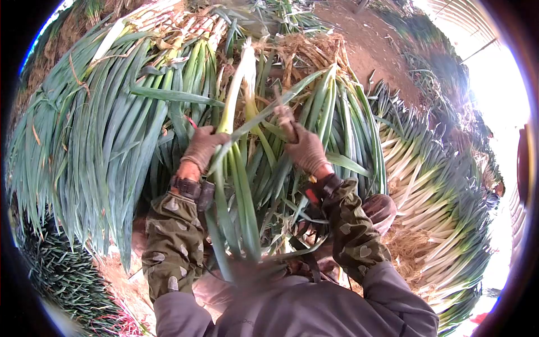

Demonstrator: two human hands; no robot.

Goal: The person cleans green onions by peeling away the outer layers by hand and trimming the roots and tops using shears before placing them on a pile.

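My left hand, in a brown knitted glove, is closed around a large green onion. Its white root end points up and away from me, and its green leaves hang down towards my lap. A long loose leaf slants across in front of it. To the right, my right hand, gloved too, is closed with the fingers pointing up. A thin greyish tip shows above these fingers, but I cannot make out what it belongs to. Another pale stalk stands just behind the held onion.
A big heap of green onions lies on the left, and another bunch on the right. Pale-stemmed onions are laid in a long row at far right. Dark green tops fill the lower left. Bare soil shows behind.
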